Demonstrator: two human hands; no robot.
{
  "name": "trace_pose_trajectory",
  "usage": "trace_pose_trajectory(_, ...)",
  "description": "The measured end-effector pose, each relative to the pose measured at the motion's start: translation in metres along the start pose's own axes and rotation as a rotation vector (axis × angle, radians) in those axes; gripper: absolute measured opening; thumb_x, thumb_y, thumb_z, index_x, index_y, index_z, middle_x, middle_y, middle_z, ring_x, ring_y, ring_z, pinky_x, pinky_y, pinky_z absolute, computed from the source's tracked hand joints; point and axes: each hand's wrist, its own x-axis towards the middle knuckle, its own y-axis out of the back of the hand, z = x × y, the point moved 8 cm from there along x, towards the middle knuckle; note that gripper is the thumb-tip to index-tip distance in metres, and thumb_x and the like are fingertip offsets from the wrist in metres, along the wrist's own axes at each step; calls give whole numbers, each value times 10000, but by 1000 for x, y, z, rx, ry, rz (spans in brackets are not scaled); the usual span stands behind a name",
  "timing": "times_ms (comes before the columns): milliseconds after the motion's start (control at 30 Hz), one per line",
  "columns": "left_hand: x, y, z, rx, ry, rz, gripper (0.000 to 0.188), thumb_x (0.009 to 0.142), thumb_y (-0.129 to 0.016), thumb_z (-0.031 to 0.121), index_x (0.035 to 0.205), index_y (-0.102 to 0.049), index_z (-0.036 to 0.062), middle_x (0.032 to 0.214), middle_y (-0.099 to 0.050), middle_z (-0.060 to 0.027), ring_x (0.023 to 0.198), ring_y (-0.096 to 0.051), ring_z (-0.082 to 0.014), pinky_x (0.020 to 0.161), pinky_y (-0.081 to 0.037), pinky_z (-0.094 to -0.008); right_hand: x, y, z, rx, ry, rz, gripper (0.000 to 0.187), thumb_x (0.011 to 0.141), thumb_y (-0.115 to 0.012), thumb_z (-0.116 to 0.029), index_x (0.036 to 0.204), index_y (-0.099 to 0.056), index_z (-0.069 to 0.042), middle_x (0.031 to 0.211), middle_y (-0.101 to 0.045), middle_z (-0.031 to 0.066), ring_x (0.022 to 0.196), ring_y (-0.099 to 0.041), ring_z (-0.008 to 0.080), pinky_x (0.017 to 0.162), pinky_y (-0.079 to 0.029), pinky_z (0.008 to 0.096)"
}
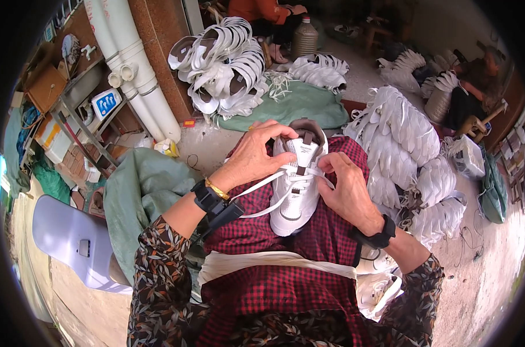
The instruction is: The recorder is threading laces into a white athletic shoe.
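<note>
A white sneaker (285, 211) with a brown lining rests on my lap, its toe pointing toward me. Its flat white shoelace (265, 188) crosses the lower eyelets, and a long loose length loops out to the left. My left hand (254, 151) holds the sneaker's left upper edge, index finger by the collar and thumb beside the tongue. At the right eyelet edge, my right hand (349, 188) has thumb and index finger pinched on the lace. The exact spot between those fingertips is partly hidden.
Red-and-black checked cloth (245, 274) covers my lap. Stacked white shoe uppers stand at the back (230, 69) and right (401, 133). Green cloth (144, 196) and a pale plastic stool (71, 240) lie left, near white pipes (135, 63). A person in orange (257, 10) sits behind.
</note>
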Motion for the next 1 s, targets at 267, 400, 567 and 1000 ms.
trace_pose_trajectory(267,19,-12,-21,-157,33,-97,366,766,-844,214,1063,-694,62,1018,-715,-35,948,-644,-169,949,-473,-352,3,5,13,-9,-105,-101,219,738,-656,34,949,-611,-5,773,-633,138,685,-654,291,654,-535,403)
trace_pose_trajectory(400,15,-13,-25,-236,72,-116,357,772,-843,255,1050,-711,74,990,-721,-38,953,-641,-175,940,-467,-353,17,66,36,-294,-60,23,103,705,-626,58,793,-599,12,754,-622,130,649,-627,280,633,-512,377)
trace_pose_trajectory(567,8,-5,-19,-169,51,-67,380,774,-838,272,1082,-711,89,991,-714,-43,1035,-593,-217,962,-451,-378,2,110,95,-416,-153,35,64,710,-613,22,773,-622,11,693,-603,124,618,-604,221,623,-484,338)
trace_pose_trajectory(1000,-51,2,2,87,-134,-139,250,724,-696,70,960,-644,134,1410,-459,-64,1292,-447,-306,1046,-331,-530,3,51,51,-214,-122,-217,161,909,-592,-54,1020,-691,6,1000,-690,177,974,-607,369,900,-475,454)
